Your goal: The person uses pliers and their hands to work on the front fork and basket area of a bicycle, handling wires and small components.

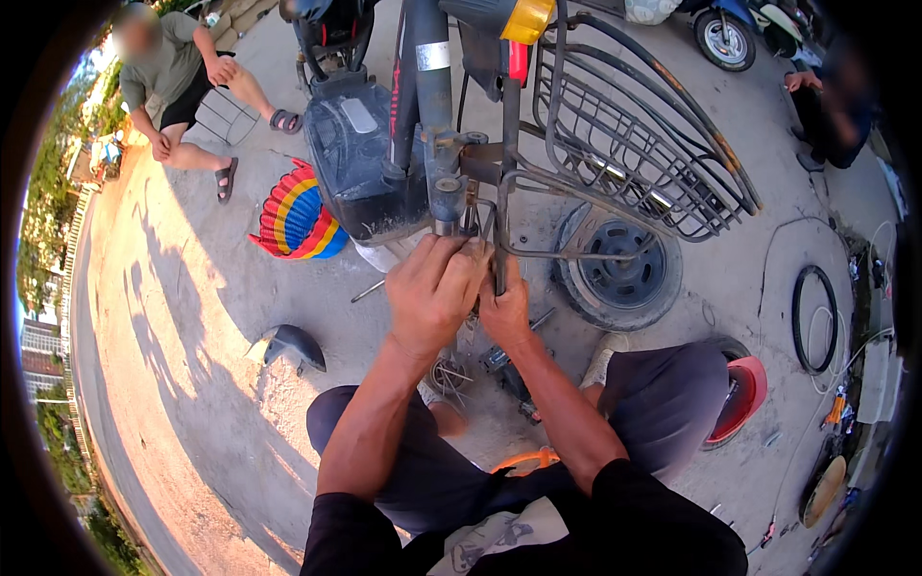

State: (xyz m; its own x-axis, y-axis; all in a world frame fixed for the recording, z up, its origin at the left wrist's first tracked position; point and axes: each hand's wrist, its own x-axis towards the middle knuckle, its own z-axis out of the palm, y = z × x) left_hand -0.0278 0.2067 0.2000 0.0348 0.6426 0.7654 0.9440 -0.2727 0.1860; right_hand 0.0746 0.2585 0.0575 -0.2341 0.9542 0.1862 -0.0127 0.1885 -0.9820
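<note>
A partly dismantled two-wheeler stands before me, with a thick grey tube (434, 86) running down to a metal joint (448, 192). My left hand (434, 288) is closed in a fist just below that joint, knuckles upward. Beside it my right hand (506, 305) is closed too, thumb and fingers near the lower end of a dark metal bar (501, 254). Both hands nearly touch. What lies between their fingers is hidden. A black wire basket (624, 144) hangs on the two-wheeler's right. Behind my wrists some thin metal pieces (449, 376) lie on the ground.
A wheel with its tire (615, 264) lies right of my hands. Left are a striped, colourful container (298, 216) and a dark curved cover (293, 348). A red round object (747, 398) sits by my right knee. A black tire (814, 319) lies farther right. Two people sit nearby.
</note>
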